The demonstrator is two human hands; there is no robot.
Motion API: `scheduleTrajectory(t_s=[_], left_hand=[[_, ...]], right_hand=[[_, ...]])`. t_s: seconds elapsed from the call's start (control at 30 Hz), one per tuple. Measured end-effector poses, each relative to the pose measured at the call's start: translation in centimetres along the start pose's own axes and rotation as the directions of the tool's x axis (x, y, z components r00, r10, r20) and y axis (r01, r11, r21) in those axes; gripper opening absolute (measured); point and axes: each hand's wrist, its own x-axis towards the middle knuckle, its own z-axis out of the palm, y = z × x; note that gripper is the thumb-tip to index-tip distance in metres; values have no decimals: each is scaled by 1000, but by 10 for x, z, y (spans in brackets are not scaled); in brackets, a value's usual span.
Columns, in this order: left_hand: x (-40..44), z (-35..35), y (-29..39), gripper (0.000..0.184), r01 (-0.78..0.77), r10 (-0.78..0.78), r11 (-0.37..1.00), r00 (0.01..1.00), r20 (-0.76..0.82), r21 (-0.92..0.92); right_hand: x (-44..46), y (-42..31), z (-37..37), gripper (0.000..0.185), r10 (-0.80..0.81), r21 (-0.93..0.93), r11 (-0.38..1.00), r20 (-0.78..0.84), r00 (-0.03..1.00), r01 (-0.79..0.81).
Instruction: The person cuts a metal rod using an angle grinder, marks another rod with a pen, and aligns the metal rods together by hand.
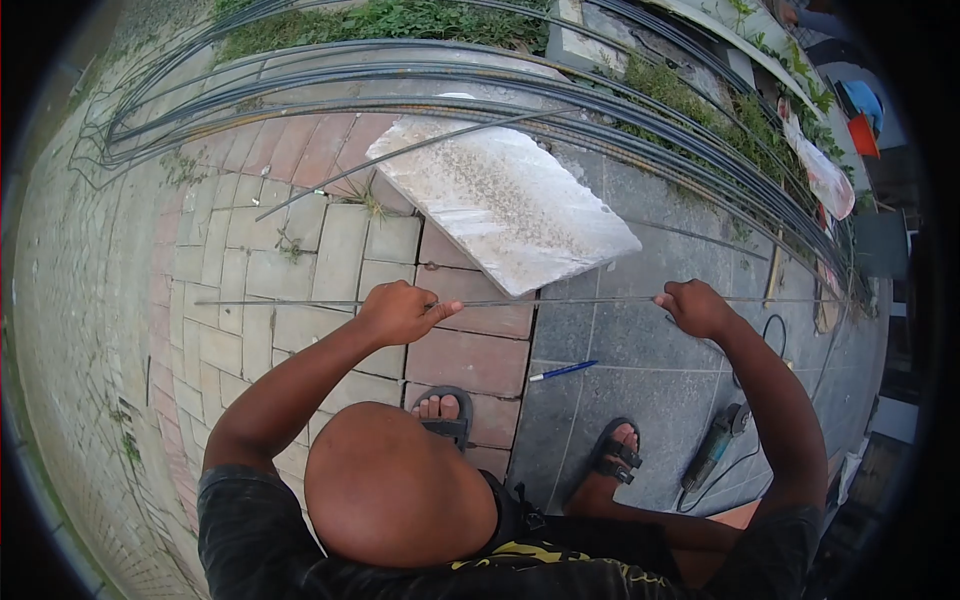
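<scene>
A long thin steel rod (560, 301) runs level across the view in front of me. My left hand (402, 312) is closed round it left of the middle, thumb pointing right along it. Further right, my right hand (697, 308) grips the same rod, its fingers curled. Both rod ends stick out beyond my hands. Just past the rod lies a rough white stone slab (510, 200), and another steel rod (400, 150) rests across its far edge. Between my feet and the rod, a blue pen (565, 371) lies on the dark tiles.
A bundle of long steel rods (400, 70) curves across the far side. An angle grinder (716, 446) with a cord lies by my right foot. Light paving blocks (250, 240) cover the left, dark tiles (640, 400) the right. An orange and blue object (862, 115) stands far right.
</scene>
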Motion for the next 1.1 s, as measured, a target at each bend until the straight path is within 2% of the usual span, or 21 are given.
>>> scheduleTrajectory(t_s=[0.07, 0.17, 0.27, 0.33, 0.37, 0.43, 0.47, 0.53, 0.63, 0.77, 0.83, 0.93, 1.03, 1.1], left_hand=[[-1, 14, -3, 70, -26, 26, 1000, 1000, 7, -4], [-6, 29, -4, 70, -58, 59, 998, 998, -18, 29], [-11, 39, -2, 69, -45, 45, 999, 999, -22, 30], [-9, 47, 0, 65, 28, -22, 998, 995, 102, -63], [-6, 47, -2, 65, 31, -25, 998, 995, 95, -61], [-9, 53, 1, 60, -62, 83, 988, 985, 151, -140], [-10, 54, 3, 60, -59, 82, 988, 983, 162, -142], [-6, 43, 17, 54, -200, 254, 949, 943, 217, -243], [-4, 53, 45, 53, -250, 288, 941, 945, 156, -227], [4, 64, 70, 55, -208, 245, 961, 946, 214, -180], [5, 66, 72, 54, -135, 157, 974, 981, 111, -182], [8, 80, 69, 52, -87, 107, 979, 989, 100, -182], [3, 90, 66, 53, -166, 185, 975, 974, 131, -145], [4, 89, 65, 54, -132, 149, 979, 983, 103, -154]], right_hand=[[-11, -2, 5, 46, 14, -13, 1000, 97, 995, -13], [-27, 1, 20, 48, -58, -28, 998, 125, 990, 62], [-38, -2, 34, 50, -40, -28, 999, 169, 985, 46], [-44, 4, 59, 52, -66, -43, 996, 149, 987, 73], [-46, 5, 66, 52, -65, -53, 996, 144, 987, 73], [-54, 7, 76, 50, -83, -71, 993, 107, 991, 91], [-57, 10, 78, 50, -82, -65, 994, 116, 990, 90], [-63, 14, 75, 50, -120, -60, 990, 73, 990, 125], [-65, 8, 69, 49, -187, -133, 972, 42, 981, 191], [-73, 2, 58, 49, -191, -175, 963, 106, 976, 208], [-76, 1, 56, 48, -189, -192, 960, 85, 978, 203], [-81, -9, 52, 48, -144, -192, 967, 122, 982, 166], [-90, -12, 57, 49, -170, -225, 954, 144, 975, 199], [-86, -15, 54, 48, -147, -240, 954, 148, 978, 180]])
